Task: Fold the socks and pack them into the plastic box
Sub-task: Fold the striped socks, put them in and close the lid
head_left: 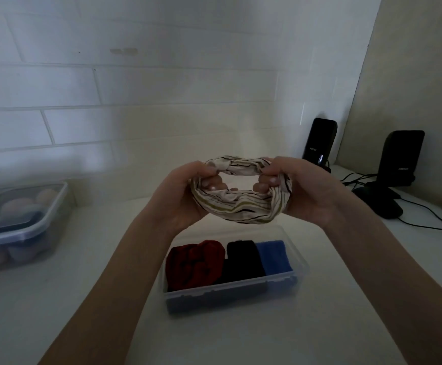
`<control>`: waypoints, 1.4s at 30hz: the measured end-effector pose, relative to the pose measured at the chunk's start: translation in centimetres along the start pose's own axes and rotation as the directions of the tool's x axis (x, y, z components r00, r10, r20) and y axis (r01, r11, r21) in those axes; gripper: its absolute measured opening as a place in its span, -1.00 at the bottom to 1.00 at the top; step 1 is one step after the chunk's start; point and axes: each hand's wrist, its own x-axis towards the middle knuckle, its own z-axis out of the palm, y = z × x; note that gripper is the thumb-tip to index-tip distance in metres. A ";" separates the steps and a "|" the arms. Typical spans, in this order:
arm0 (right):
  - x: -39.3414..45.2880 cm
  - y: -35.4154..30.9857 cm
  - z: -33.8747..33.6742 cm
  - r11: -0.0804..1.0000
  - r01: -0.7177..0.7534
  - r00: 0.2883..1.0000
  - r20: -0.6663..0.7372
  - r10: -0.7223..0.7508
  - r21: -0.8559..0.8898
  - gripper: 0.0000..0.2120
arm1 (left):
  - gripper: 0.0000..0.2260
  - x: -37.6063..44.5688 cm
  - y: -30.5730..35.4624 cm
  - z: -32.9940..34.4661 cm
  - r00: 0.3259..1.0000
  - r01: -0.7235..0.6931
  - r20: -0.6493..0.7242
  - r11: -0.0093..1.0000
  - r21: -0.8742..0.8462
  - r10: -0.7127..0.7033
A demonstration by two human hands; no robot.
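While our left hand [180,196] and right hand [312,191] grip the striped sock's [241,206] cuff stretched open, it hangs above the plastic box [235,291].

Single head cam only, no 2nd view to overlap. It looked fwd and down from above/behind both bare forearms, wide-angle w/ bent edges. Close range: left hand [181,194] and right hand [310,192] sat mid-frame, clear rectangular plastic box [237,292] just below them. White brick-pattern wall [135,83] filled the upper half; black upright speakers [402,158] at right edge.
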 end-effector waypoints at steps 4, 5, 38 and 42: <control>-0.3 0.1 -0.2 0.974 -0.040 0.992 -0.124 0.013 -0.222 -0.86 | -0.65 -0.6 0.3 -0.4 0.999 0.036 0.018 0.987 0.155 -0.040; -0.5 -0.2 -0.4 0.960 -0.044 0.991 -0.135 0.006 -0.276 -0.88 | -0.59 -0.7 0.3 -0.1 1.000 0.018 -0.006 0.975 0.223 -0.017; -2.6 0.6 1.1 -0.271 -0.019 0.966 -0.087 0.243 -0.962 -0.41 | -0.77 -6.0 -2.4 2.9 1.000 0.000 -0.003 -0.262 0.965 -0.014; -2.6 1.4 1.9 -0.382 0.015 0.963 -0.089 0.253 -0.924 -0.37 | -0.67 -6.0 -0.6 2.2 0.959 0.042 -0.093 -0.191 0.981 -0.267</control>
